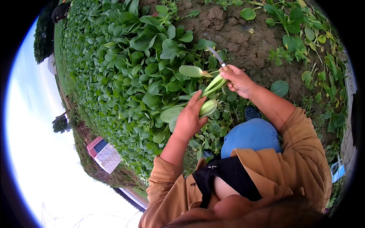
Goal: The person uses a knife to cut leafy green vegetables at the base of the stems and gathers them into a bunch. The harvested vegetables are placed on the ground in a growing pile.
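Observation:
My left hand (191, 115) is closed around leafy greens, with the pale base of one bok choy head (208, 107) showing beside its fingers. A second cluster of pale green stalks (214, 86) runs from the left fingertips up to my right hand (237, 81). My right hand grips the handle of a small curved knife (216, 55), its blade pointing up and away over the plants. The right thumb and fingers also touch the upper end of those stalks. A loose leaf (190, 71) with a yellowed stem lies beside the stalks, near the right thumb.
Dense leafy greens (128, 71) fill the left side. Bare brown soil (242, 45) lies beyond my right hand, with cut and yellowing leaves (293, 42) around it. A pale plastic crate (348, 114) stands at the far right. Stacked crates (108, 157) and a dark-clothed person (60, 12) are farther off.

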`<state>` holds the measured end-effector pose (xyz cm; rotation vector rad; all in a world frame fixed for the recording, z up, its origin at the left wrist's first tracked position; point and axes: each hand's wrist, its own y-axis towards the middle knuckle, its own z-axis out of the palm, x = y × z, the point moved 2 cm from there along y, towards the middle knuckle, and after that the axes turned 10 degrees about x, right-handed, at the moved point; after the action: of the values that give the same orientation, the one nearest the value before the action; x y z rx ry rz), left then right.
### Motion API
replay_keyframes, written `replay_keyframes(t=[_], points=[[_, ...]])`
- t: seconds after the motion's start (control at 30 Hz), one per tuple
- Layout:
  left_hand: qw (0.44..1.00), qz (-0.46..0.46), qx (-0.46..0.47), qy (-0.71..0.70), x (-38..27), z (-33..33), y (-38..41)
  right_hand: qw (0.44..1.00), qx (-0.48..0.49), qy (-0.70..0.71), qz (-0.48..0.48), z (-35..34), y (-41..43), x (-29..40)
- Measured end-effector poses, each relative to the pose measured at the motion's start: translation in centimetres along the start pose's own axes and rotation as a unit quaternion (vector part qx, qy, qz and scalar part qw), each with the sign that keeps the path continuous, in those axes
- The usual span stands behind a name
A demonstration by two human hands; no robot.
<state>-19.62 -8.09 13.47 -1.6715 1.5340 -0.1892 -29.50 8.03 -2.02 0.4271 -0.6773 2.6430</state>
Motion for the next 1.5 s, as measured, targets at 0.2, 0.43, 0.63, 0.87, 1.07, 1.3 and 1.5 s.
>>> replay_keyframes(t=[0.2,0.43,0.63,0.87,1.07,1.3,1.5], points=[[0.986,0.036,-0.138,-0.085,-0.4,-0.4,1.2,0.986,-0.089,-0.136,0.039,1.0,-0.5,0.0],[0.982,-0.049,-0.068,-0.168,0.7,-0.5,4.5,0.995,0.012,-0.063,0.074,1.6,-0.5,0.5],[0.919,-0.042,0.003,-0.393,3.2,0.0,6.1,0.981,0.039,-0.162,0.102,0.7,-0.5,1.2],[0.859,-0.051,0.118,-0.496,4.8,0.2,6.5,0.881,0.077,-0.467,-0.003,-1.6,-0.5,3.1],[0.626,0.027,0.19,-0.756,7.7,2.0,6.1,0.738,-0.21,-0.627,-0.136,-2.3,-1.5,5.4],[0.573,0.016,0.127,-0.809,7.2,3.2,6.6,0.795,-0.148,-0.534,-0.245,0.4,-4.3,3.9],[0.692,0.018,0.088,-0.716,5.6,2.5,7.3,0.988,-0.002,-0.151,0.019,0.9,-2.3,2.5]])
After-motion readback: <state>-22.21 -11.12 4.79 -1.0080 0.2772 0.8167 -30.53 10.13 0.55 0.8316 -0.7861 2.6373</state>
